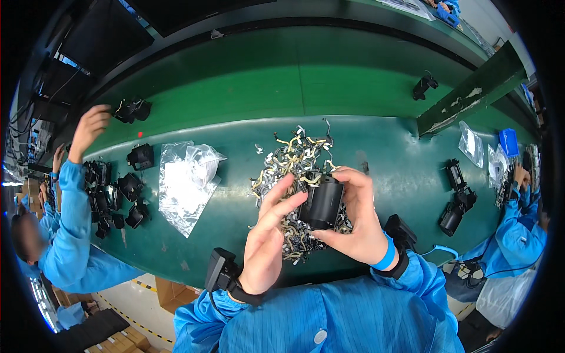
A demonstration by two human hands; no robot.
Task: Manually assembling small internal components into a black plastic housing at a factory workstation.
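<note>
My right hand point(362, 226) holds a black cylindrical plastic housing point(325, 203) between the thumb at its lower edge and the fingers at its upper right. At the housing's upper left is a short pale cable end point(311, 179). My left hand point(266, 241) is beside the housing's left side, its fingers stretched out and apart. Its fingertips are close to the housing; whether they touch it I cannot tell. Under both hands lies a heap of short cables point(291, 156) with white connectors and yellowish and black wires.
Left of the heap lies a clear plastic bag point(188, 182), with several black housings point(130, 186) beyond it. More black housings point(452, 216) lie at the right, and one point(425, 87) at the far right. A green post point(471, 97) rises there. Co-workers in blue sit on both sides.
</note>
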